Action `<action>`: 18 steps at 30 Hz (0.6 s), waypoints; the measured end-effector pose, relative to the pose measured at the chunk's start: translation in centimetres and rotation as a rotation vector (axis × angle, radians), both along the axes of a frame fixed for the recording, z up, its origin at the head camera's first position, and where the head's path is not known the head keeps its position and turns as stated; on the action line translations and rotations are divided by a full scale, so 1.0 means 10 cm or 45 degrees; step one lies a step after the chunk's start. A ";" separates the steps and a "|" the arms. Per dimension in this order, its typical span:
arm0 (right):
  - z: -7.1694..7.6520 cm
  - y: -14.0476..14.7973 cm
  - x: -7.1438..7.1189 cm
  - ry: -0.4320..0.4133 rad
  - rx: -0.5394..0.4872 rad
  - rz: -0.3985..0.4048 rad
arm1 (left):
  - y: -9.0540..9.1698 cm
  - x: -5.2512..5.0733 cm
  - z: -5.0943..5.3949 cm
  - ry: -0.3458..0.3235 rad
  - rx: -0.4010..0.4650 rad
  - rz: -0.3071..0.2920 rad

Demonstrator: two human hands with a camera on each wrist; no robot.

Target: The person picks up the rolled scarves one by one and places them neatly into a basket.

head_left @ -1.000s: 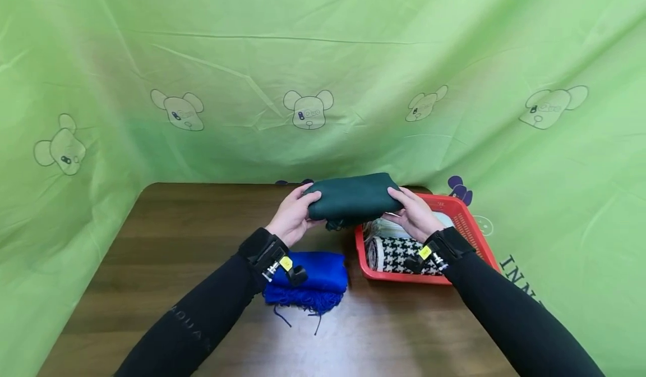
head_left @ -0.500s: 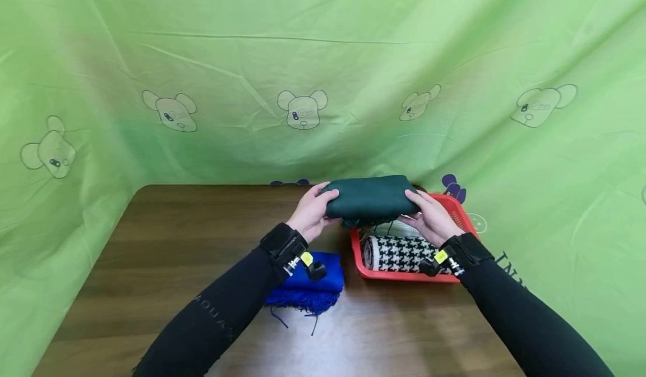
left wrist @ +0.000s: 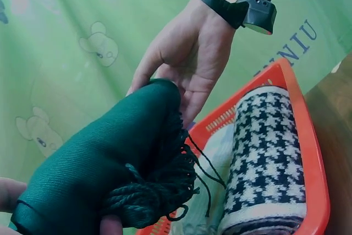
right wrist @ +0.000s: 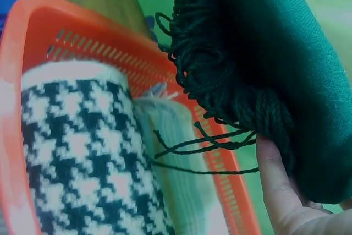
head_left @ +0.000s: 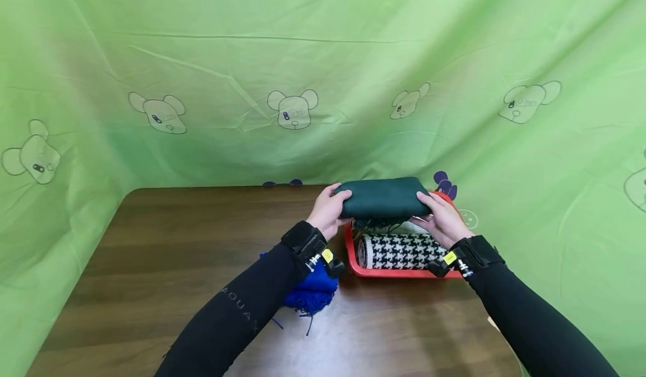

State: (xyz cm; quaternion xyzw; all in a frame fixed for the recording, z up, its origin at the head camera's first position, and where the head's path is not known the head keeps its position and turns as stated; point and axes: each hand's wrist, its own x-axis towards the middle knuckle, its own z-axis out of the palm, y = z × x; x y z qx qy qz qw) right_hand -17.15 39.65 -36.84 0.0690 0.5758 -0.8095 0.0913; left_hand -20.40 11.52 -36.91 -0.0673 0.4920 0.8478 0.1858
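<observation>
A folded dark green scarf (head_left: 383,198) with a twisted fringe is held up between both hands, over the back of a red plastic basket (head_left: 398,274). My left hand (head_left: 328,211) grips its left end, thumb on top and fingers beneath. At the other end my right hand (head_left: 446,220) pinches it the same way. Under the scarf, the basket holds a rolled black-and-white houndstooth scarf (head_left: 401,252) and a pale striped cloth (left wrist: 217,155) beside it. In the right wrist view, loose fringe strands (right wrist: 203,141) hang over the pale cloth.
A folded blue scarf (head_left: 315,288) with fringe lies on the wooden table (head_left: 176,265), left of the basket and partly hidden by the left forearm. Behind the table hangs a green curtain (head_left: 227,141) with mouse-like prints.
Both hands have carried the green scarf to the right, further over the basket. The head view has shifted slightly to the right. The grip looks the same.
</observation>
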 end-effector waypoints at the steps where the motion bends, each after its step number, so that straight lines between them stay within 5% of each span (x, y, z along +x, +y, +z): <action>1: -0.01 0.02 0.00 0.001 0.010 -0.004 | 0.03 -0.01 0.00 0.001 -0.007 0.003; 12: -0.08 0.22 0.04 -0.006 0.039 -0.094 | 0.31 -0.03 -0.08 -0.013 -0.059 0.036; 18: -0.15 0.29 0.02 -0.037 0.172 -0.134 | 0.44 -0.04 -0.14 0.012 -0.091 0.033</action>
